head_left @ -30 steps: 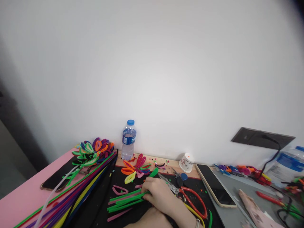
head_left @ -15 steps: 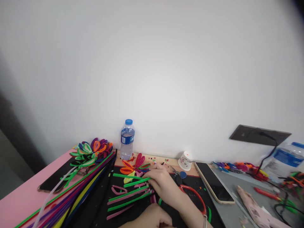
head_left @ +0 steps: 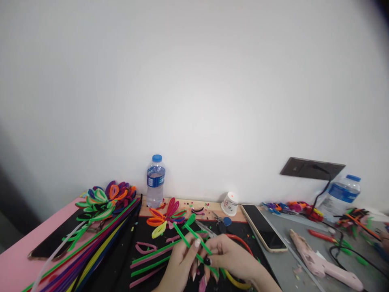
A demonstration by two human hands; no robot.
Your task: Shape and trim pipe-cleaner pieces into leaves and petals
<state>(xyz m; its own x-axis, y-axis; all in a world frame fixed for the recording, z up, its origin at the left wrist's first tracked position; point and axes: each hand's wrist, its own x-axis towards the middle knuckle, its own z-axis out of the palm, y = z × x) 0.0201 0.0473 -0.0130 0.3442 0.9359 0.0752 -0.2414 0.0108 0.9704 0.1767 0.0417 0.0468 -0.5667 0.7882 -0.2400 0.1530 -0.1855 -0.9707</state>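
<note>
The fingers of the left hand (head_left: 182,260) and right hand (head_left: 232,256) are clamped on two green stems (head_left: 179,232) running between them, long axes slanting from far left to near right; neither hand is clearly nearer. Loose strips (head_left: 150,266) lie just left of the left hand.

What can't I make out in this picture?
In the head view:
Green strips: partly covered by the left hand and right hand.
Red-handled scissors: middle hidden by the right hand.
White cup: lettering too small to read.
Another person's hand: blurred, cut off by the right edge.
</note>
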